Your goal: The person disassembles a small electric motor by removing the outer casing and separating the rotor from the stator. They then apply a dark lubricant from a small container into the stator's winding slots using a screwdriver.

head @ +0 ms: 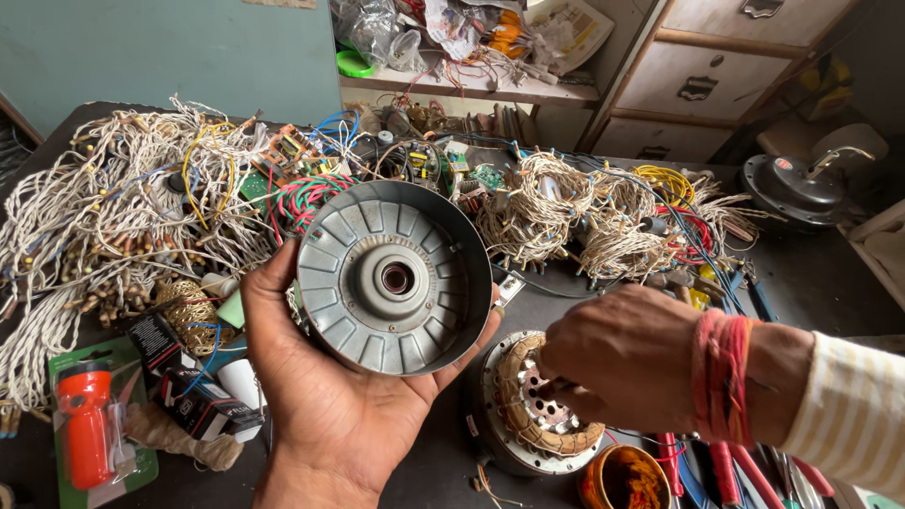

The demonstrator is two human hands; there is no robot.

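Observation:
My left hand [316,405] holds up a round grey metal motor cover [394,277], its ribbed inside and centre bearing hole facing me. To the right, on the dark table, lies the motor's other half [537,415] with copper windings around a toothed core. My right hand [622,358], red threads tied at the wrist, has its fingers closed down on the centre of that winding; what the fingertips pinch is hidden.
Bundles of pale twisted wire [104,217] cover the left and back of the table [424,471], with more coils [566,217] at the right. An orange torch in a pack [87,424], small boxes [189,396], a small orange tub [627,479] and red-handled tools [726,471] lie near. A fan motor [797,188] sits far right.

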